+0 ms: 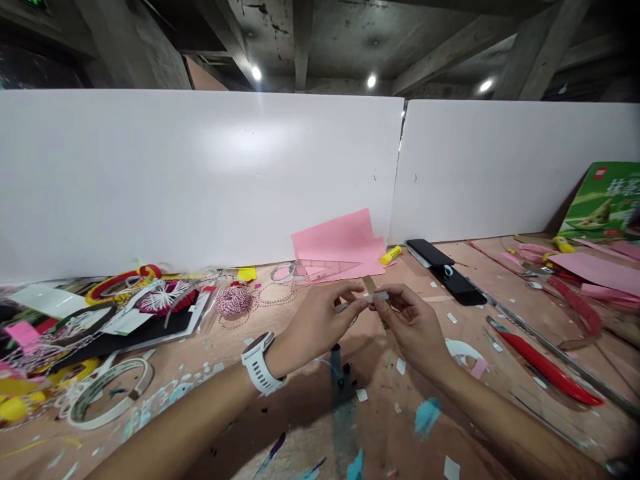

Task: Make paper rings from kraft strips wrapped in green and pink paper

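Note:
In the head view my left hand (327, 310), with a white watch (263, 363) on the wrist, and my right hand (413, 323) meet over the middle of the table. Thumb and fingers of both hands pinch a small pale strip (377, 296) between them; whether it is paper or tape I cannot tell. A narrow brownish strip (369, 284) shows just behind the fingertips, partly hidden by them. Beyond the hands, pink paper (340, 240) leans against the white board, with a clear triangle ruler (327, 270) in front of it.
On the left are a tape roll (110, 393), a ball of red-and-white twine (234, 301) and a heap of craft pieces. To the right lie a yellow glue stick (391, 255), a black phone (457, 285), a red utility knife (550, 367) and a long metal ruler (555, 353). White boards (200, 180) stand behind.

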Action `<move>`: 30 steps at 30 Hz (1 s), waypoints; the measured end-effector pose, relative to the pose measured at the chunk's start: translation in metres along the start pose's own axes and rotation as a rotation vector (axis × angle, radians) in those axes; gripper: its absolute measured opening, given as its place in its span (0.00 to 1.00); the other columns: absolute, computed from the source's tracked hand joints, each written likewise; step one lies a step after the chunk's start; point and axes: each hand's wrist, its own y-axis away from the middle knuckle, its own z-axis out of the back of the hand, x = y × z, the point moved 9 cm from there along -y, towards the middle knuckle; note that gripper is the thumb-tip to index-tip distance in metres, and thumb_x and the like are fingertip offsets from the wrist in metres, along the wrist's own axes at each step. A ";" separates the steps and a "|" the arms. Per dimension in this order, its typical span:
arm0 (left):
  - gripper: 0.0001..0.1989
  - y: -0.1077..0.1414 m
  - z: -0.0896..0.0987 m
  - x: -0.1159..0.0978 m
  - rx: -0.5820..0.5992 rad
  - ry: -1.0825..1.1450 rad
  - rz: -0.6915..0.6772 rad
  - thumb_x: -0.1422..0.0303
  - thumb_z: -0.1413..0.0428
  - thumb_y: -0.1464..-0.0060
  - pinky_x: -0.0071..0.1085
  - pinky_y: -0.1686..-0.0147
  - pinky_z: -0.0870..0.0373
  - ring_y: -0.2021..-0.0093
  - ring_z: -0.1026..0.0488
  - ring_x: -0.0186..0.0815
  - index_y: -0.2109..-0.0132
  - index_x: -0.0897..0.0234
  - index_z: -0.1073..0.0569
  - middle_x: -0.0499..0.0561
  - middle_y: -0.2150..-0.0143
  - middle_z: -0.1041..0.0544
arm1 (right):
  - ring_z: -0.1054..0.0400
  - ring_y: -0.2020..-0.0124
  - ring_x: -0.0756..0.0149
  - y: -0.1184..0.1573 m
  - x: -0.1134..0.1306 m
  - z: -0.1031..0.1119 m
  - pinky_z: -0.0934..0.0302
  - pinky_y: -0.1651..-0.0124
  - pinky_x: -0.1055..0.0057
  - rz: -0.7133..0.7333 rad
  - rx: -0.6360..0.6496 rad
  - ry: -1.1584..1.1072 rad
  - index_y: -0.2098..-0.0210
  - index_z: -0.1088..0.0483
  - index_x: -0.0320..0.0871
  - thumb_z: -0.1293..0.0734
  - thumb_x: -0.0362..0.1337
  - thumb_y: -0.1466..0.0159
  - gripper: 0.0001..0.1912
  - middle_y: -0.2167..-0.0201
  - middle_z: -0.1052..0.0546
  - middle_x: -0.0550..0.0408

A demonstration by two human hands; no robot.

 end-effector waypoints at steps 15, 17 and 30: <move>0.10 0.006 -0.011 -0.004 0.096 -0.262 -0.088 0.68 0.46 0.31 0.29 0.66 0.36 0.65 0.24 0.34 0.53 0.60 0.19 0.48 0.62 0.17 | 0.23 0.52 0.59 -0.006 0.003 -0.003 0.27 0.49 0.61 -0.012 0.294 0.323 0.50 0.21 0.49 0.32 0.45 0.30 0.13 0.54 0.18 0.53; 0.10 0.006 -0.013 -0.002 0.111 -0.272 -0.086 0.69 0.46 0.31 0.29 0.66 0.35 0.65 0.24 0.34 0.53 0.61 0.19 0.48 0.61 0.17 | 0.23 0.53 0.59 -0.007 0.003 -0.004 0.27 0.49 0.61 -0.013 0.321 0.338 0.51 0.21 0.48 0.33 0.45 0.30 0.13 0.54 0.18 0.53; 0.08 0.008 -0.016 -0.004 0.141 -0.382 -0.148 0.73 0.47 0.34 0.30 0.65 0.34 0.63 0.24 0.35 0.57 0.62 0.22 0.48 0.60 0.18 | 0.23 0.58 0.61 -0.001 0.017 -0.008 0.29 0.56 0.66 0.103 0.353 0.561 0.54 0.23 0.48 0.36 0.41 0.28 0.10 0.59 0.18 0.54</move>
